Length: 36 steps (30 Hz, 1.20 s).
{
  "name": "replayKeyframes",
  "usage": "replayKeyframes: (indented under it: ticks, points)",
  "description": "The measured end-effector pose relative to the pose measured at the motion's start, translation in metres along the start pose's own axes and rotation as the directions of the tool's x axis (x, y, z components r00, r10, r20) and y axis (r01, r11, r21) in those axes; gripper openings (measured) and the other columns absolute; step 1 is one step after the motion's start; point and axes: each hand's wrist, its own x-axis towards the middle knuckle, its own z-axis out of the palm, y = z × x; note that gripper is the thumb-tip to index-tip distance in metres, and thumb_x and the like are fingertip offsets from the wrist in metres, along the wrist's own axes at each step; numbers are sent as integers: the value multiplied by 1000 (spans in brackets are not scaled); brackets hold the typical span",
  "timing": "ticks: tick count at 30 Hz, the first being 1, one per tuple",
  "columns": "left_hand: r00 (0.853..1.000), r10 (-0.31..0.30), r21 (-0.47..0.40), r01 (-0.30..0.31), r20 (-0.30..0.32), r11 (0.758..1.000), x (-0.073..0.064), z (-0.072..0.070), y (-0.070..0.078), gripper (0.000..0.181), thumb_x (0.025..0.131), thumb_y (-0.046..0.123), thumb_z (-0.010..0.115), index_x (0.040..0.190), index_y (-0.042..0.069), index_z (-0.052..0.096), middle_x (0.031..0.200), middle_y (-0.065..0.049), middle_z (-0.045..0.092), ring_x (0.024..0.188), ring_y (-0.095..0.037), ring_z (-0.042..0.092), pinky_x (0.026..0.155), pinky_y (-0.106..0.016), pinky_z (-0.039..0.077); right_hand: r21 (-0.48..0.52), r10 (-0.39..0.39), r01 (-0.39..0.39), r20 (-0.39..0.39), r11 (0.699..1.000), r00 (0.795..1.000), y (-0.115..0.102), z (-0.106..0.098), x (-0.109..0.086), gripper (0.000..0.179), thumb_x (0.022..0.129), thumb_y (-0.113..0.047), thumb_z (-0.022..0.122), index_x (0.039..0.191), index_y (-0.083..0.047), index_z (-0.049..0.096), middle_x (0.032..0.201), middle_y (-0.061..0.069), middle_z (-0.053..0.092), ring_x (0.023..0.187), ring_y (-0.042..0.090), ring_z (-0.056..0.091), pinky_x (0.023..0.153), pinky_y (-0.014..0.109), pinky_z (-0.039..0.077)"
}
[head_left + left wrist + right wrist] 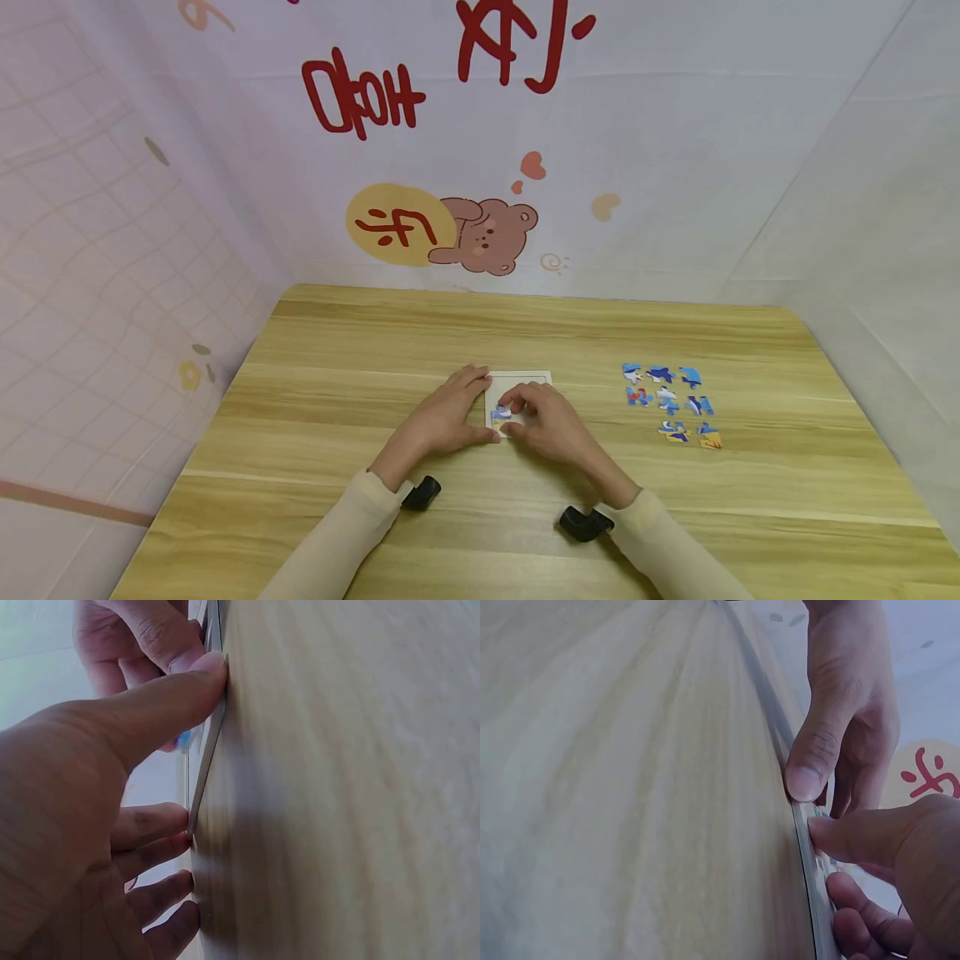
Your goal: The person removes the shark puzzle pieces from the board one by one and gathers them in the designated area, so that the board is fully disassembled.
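Observation:
A small white puzzle board (536, 378) lies flat near the middle of the table. My left hand (448, 414) holds its left side, fingertips at the far corner and the thumb (180, 697) at the near corner. Over the board is my right hand (553, 422), its thumb and fingers bent around a small blue puzzle piece (501, 411) by the left edge. A yellowish piece (498, 423) lies just below that one, in the near left corner. In the left wrist view, a bit of blue (184, 739) shows beneath the right fingers, which hide most of it.
Several loose puzzle pieces (661, 374) lie in rough rows on the table to the right of the board. Black wrist devices (423, 493) stick out from both sleeves over the wooden table (360, 342). A printed cloth wall (645, 150) rises behind the table.

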Motion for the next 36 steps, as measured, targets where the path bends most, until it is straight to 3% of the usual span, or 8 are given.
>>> replayKeyframes:
  ticks: [6,13,25,36]
  points:
    - [1000,8,-7,-8,-7,1000,-1,-1,0,95,85,52,80,158,7,40,171,-1,27,161,-27,15,128,-51,25,136,17,-16,-10,991,1000,0,0,0,21,89,-10,79,105,-20,70,83,-7,68,76,8,62,69,22,53]
    - [1000,2,-14,-2,-10,1000,-3,-2,1,94,85,51,81,157,7,41,170,-1,28,161,-26,15,127,-52,26,183,29,-26,-12,983,1000,1,-4,-3,16,91,-14,78,105,-20,72,81,-9,71,73,5,62,65,21,52]
    - [1000,9,-11,-9,3,1000,-4,-3,2,94,86,50,80,158,7,39,170,-2,27,161,-26,15,128,-50,25,172,91,-85,-30,981,995,8,-26,-14,7,91,-22,80,95,-25,76,79,-13,71,74,5,62,67,21,51]
    - [1000,9,-16,-9,12,1000,-3,-2,1,93,87,50,80,158,7,38,170,-1,26,161,-24,14,129,-49,25,188,171,-158,-56,969,984,23,-48,-28,5,91,-25,80,94,-23,76,83,-7,73,74,10,61,66,22,52]
